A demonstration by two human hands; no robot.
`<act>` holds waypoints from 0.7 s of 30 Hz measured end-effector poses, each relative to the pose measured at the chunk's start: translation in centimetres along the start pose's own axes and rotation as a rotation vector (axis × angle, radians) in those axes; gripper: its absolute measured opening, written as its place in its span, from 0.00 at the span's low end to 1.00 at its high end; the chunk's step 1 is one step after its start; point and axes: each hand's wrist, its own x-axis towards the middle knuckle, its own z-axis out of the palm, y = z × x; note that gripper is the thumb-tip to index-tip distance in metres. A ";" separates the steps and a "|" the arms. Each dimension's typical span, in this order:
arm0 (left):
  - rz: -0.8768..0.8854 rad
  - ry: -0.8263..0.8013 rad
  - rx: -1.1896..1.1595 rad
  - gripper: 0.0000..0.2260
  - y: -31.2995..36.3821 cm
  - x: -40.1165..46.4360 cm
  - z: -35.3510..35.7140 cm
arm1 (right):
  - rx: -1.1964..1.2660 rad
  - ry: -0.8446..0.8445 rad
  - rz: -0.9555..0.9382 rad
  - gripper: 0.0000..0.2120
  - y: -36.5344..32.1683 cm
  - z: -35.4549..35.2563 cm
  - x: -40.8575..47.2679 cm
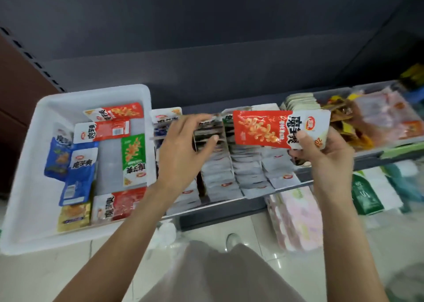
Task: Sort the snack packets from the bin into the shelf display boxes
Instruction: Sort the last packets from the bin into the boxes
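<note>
A white plastic bin [25, 168] at the left holds several snack packets in red, blue, green and yellow. My right hand [328, 161] pinches a red-and-white snack packet [270, 128] by its white end, holding it flat above the shelf display boxes [231, 171]. Those boxes are filled with rows of upright white-topped packets. My left hand [183, 148] reaches into the left-middle display box, its fingers and thumb curled round a cardboard divider and the dark packets [207, 134] behind it.
Further right on the shelf stand white packets [300, 102], yellow-brown snacks [344, 120] and pink packs [385, 115]. A lower shelf carries green-and-white packs [367, 193] and pale pink packs [298, 216]. A dark back panel rises behind. Tiled floor and my shoe [232, 241] lie below.
</note>
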 end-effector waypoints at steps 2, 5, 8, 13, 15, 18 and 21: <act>0.077 -0.053 0.095 0.14 1.7 0.0 2.8 | -0.014 0.051 -0.031 0.06 0.6 -2.9 1.5; 0.174 -0.105 0.256 0.12 3.4 0.1 7.2 | -0.081 0.079 -0.056 0.05 1.9 -5.9 3.8; 0.194 -0.130 0.413 0.13 4.8 0.2 10.6 | -0.227 0.068 -0.086 0.07 3.2 -7.1 5.8; 0.178 -0.238 0.618 0.17 6.3 0.4 14.2 | -0.621 -0.040 -0.427 0.08 4.3 -6.4 8.2; 0.190 -0.273 0.700 0.17 6.5 0.5 14.7 | -0.723 -0.094 -0.608 0.05 4.3 -5.1 9.0; 0.239 -0.292 0.789 0.12 7.0 0.8 15.1 | -0.897 -0.151 -0.825 0.03 4.8 -2.7 10.2; 0.297 -0.279 0.814 0.02 6.9 0.9 15.3 | -1.219 -0.329 -0.905 0.07 5.5 -1.0 11.7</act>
